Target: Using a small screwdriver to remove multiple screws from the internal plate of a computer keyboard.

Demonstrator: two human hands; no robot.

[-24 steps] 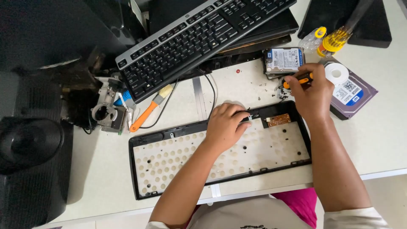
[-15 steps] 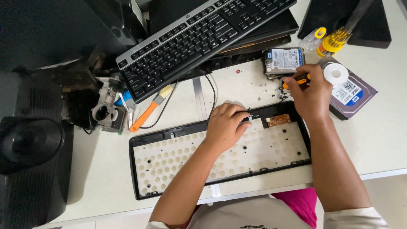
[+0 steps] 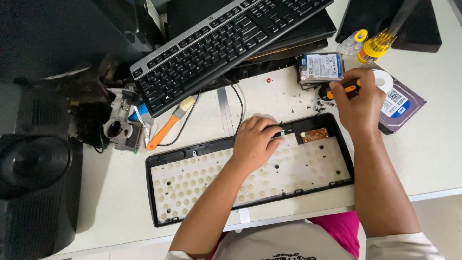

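The white table (image 3: 269, 94) carries everything in front of me. Far across it an assembled black and silver keyboard (image 3: 226, 41) lies tilted over other black gear. Nearer to me sits the opened keyboard shell (image 3: 202, 180), a black frame with a pale dotted membrane sheet, stretching from left to right. My left hand (image 3: 255, 142) presses palm down on the shell's far edge, fingers curled over the frame, gripping nothing loose. My right hand (image 3: 356, 103) is closed around an orange-and-black screwdriver (image 3: 344, 88), just beyond the shell's far right corner. Right of that hand lies a purple hard drive (image 3: 402, 108); a smaller silver drive (image 3: 320, 67) lies just beyond it. To the left, an orange-handled brush (image 3: 168, 125) rests on the table. A small brown circuit board (image 3: 315, 135) sits inside the shell between my hands.
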